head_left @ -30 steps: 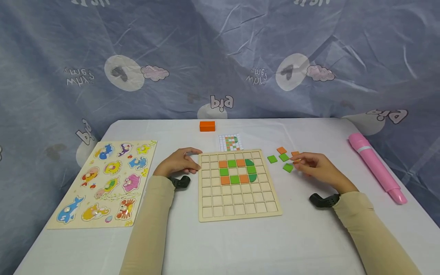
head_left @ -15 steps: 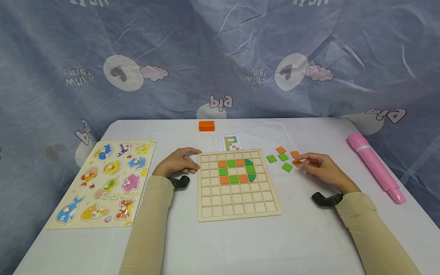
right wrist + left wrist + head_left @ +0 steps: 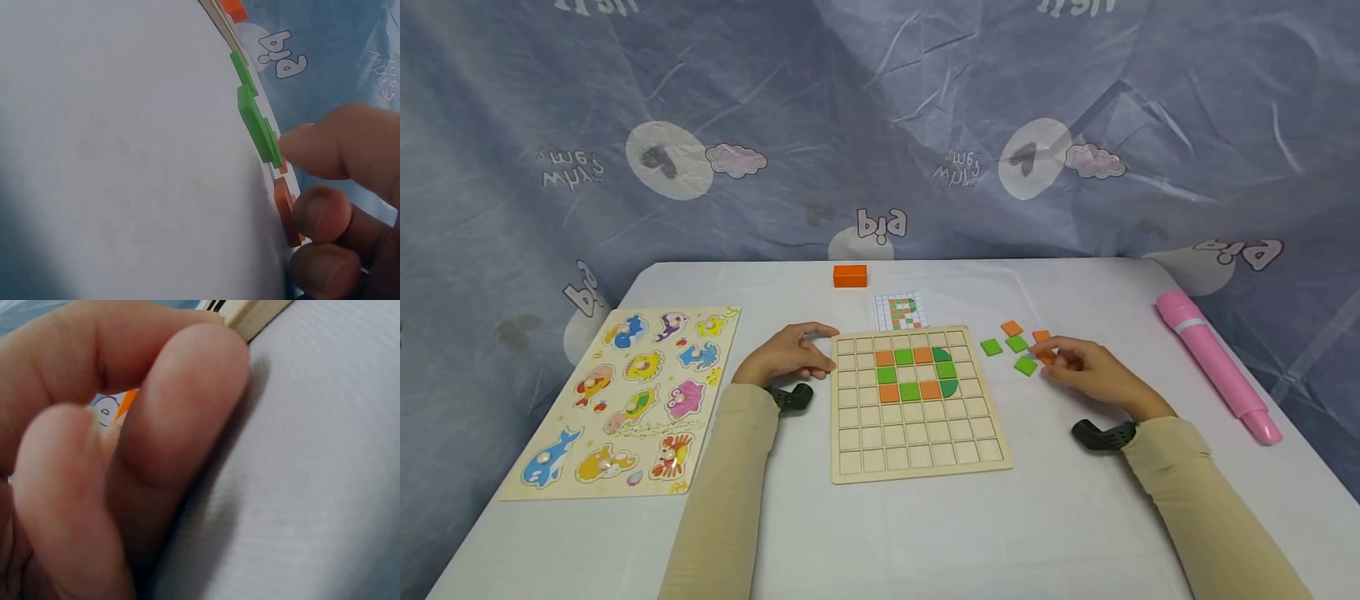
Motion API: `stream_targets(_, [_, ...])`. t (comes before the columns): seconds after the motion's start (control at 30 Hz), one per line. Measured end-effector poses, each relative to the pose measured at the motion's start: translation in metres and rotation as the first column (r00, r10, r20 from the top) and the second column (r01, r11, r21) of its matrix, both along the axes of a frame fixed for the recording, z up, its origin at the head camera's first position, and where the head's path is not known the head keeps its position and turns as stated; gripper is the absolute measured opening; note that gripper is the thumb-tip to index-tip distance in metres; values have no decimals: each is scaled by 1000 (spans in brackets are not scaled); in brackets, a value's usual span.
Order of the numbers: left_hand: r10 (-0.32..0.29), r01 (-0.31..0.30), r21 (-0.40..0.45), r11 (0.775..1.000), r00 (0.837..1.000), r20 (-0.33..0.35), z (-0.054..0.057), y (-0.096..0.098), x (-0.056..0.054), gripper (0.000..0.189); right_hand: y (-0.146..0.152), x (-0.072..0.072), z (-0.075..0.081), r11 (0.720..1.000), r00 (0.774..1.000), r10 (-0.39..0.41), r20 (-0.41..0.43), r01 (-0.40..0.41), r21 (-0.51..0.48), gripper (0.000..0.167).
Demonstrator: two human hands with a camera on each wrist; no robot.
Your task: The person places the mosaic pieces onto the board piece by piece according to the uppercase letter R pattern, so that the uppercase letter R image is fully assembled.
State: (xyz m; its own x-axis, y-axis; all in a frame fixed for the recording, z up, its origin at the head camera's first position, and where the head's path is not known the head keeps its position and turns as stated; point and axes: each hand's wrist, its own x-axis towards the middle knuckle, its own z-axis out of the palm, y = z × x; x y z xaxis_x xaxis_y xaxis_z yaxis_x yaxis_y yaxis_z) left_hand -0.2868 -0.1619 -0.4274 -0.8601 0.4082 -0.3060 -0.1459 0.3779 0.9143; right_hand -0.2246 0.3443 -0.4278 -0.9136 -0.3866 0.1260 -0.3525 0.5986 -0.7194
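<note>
A wooden grid board [image 3: 921, 458] lies mid-table, with a loop of orange, green and dark-green tiles set in its upper cells. My left hand [image 3: 786, 352] touches the board's left edge near the far corner with its fingertips; in the left wrist view the board's edge [image 3: 259, 319] meets the fingers. My right hand [image 3: 1093, 372] hovers over the loose tiles right of the board, fingers loosely bent with nothing between them. Nearest its fingertips are an orange tile [image 3: 1047, 357] and a green tile [image 3: 1026, 365]. The right wrist view shows an orange tile [image 3: 286, 212] by the bent fingers.
Behind the board lies a gridded pattern card [image 3: 901, 312], and farther back an orange block [image 3: 850, 276]. A wooden animal puzzle [image 3: 632, 392] lies at left. At right there is a pink tube-shaped object [image 3: 1217, 367]. A printed cloth [image 3: 880, 125] hangs behind the table.
My right hand drew slightly right off the orange tiles, then came back left over them. My left hand stays at the board's edge, and the tiles on the board look the same.
</note>
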Motion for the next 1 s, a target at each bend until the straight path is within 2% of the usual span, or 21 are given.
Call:
stream_targets(0.17, [1, -1, 0, 1000, 1000, -5, -1, 0, -1, 72, -8, 1, 9, 993, 999, 1, 33, -4, 116, 34])
stream_targets(0.3, [7, -7, 5, 1000, 1000, 0, -1, 0, 0, 72, -11, 0, 10, 985, 999, -10, 33, 5, 173, 35])
stream_targets(0.57, [0, 0, 7, 1000, 1000, -14, 0, -1, 0, 72, -12, -2, 7, 984, 999, -46, 25, 41, 175, 27])
stream_targets(0.73, [8, -8, 6, 1000, 1000, -9, -1, -1, 1, 72, -11, -2, 3, 985, 996, -72, 51, 63, 160, 24])
stream_targets(1.0, [14, -14, 22, 1000, 1000, 9, -3, 0, 0, 72, -11, 1, 2, 988, 993, -92, 79, 81, 132, 28])
